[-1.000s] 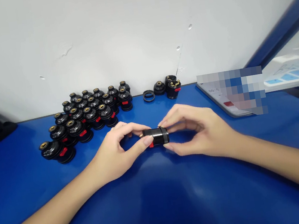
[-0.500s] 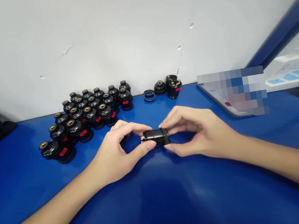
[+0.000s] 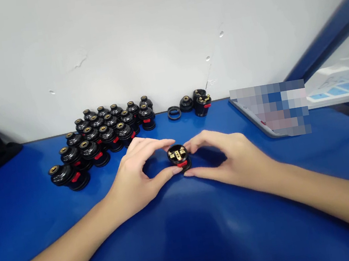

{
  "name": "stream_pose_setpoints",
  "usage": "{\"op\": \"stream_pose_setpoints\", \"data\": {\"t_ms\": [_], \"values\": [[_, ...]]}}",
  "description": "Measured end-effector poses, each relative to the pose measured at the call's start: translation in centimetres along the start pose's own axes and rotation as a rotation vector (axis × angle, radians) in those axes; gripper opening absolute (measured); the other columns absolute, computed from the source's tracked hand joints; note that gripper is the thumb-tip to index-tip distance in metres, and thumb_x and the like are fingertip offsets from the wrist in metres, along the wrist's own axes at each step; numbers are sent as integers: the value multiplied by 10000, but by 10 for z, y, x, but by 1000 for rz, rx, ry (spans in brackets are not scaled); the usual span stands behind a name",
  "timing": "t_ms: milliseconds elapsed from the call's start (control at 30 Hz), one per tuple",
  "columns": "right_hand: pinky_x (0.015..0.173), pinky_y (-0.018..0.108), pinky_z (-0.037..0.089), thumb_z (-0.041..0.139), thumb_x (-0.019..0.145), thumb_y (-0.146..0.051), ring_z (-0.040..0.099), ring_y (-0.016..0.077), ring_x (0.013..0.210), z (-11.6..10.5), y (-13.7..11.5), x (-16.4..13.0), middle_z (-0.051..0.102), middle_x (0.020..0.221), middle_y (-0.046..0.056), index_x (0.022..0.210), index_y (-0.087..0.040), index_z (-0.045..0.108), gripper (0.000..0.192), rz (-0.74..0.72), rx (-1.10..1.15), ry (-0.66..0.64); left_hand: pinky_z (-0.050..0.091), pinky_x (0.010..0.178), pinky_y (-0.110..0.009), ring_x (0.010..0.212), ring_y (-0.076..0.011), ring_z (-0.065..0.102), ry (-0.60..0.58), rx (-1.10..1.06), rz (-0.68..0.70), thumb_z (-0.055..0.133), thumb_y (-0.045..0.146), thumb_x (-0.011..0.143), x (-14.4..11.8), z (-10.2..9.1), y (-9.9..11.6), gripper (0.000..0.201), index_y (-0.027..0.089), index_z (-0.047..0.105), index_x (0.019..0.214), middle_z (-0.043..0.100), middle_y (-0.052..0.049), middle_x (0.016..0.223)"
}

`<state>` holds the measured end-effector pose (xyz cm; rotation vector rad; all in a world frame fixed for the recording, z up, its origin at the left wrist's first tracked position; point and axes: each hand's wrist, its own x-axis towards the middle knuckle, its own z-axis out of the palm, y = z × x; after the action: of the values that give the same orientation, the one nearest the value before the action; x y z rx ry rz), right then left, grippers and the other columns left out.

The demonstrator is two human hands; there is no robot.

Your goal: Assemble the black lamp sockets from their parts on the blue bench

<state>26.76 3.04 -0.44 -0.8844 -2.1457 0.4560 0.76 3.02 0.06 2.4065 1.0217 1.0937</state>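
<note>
Centred in front of me, a black lamp socket [image 3: 177, 154] stands upright on the blue table, its brass terminals facing up and a red switch on its near side. My left hand [image 3: 141, 171] has the socket's left side between thumb and forefinger. From the right, my right hand [image 3: 231, 152] pinches its lower part, with the thumb low at the front and fingers behind. The ring around the socket's base is mostly hidden.
Several assembled black lamp sockets [image 3: 109, 134] with red switches stand in rows at the back left. By the wall are a black ring [image 3: 174, 113], a socket cap [image 3: 186, 103] and two open socket bodies [image 3: 202, 105]. A partly blurred tablet-like device [image 3: 252, 120] lies right.
The lamp socket was lying on its side with its terminals facing left. Both hands have turned it upright, terminals up, and the left fingers have shifted on it.
</note>
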Motion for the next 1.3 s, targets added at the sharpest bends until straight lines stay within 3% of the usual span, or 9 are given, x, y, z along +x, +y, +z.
{"op": "stream_pose_setpoints", "data": {"t_ms": [133,367,600,767,867,1067,1300], "values": [[879,381,629,871,914,-330,796,240,997,-2,0,2,818,1105,32,1023,-246,648,262,-9,-36,-105,516,1037,-389,1105,-238,687,-3,1,31,870,253,924,0,1,0,411,225,721,1306,800,-54,1171],[962,384,607,684,965,-197,772,238,1097,-20,-2,7,800,1178,67,1139,-231,688,178,-55,-88,-280,535,1028,-365,1117,-221,674,-49,-27,-6,870,231,919,-1,0,-2,457,218,703,1345,788,-47,1181],[898,456,608,557,1043,-228,773,294,1011,-42,7,31,804,1131,120,1140,-187,745,216,-102,-472,-183,549,1027,-375,1117,-216,674,-91,-67,-68,848,227,932,-2,0,-2,454,230,702,1361,777,-43,1194],[938,533,577,502,1069,-222,712,375,1120,-47,30,69,785,1159,189,1182,-153,785,312,-158,-797,-85,546,1051,-388,1151,-216,672,-122,-116,-80,792,177,939,-2,-2,2,499,261,669,1415,753,-45,1249],[913,522,563,531,1065,-249,700,358,1057,-47,48,92,794,1100,156,1159,-188,804,295,-167,-938,-59,531,1069,-396,1184,-219,651,-134,-115,-59,721,108,937,-2,-2,4,515,257,646,1425,737,-46,1305],[874,463,518,507,1066,-209,694,341,1033,-41,56,110,800,1095,172,1104,-147,813,314,-94,-1061,-189,526,1034,-384,1100,-201,635,-63,-22,-101,654,114,981,-2,-1,1,405,249,649,1362,742,-34,1265],[877,462,507,533,1055,-181,698,356,1058,-39,50,113,784,1083,195,1106,-138,807,282,-9,-1024,-208,538,988,-362,1077,-187,640,-40,21,-147,652,149,1002,-3,0,-1,345,265,662,1327,750,-12,1220]]}}
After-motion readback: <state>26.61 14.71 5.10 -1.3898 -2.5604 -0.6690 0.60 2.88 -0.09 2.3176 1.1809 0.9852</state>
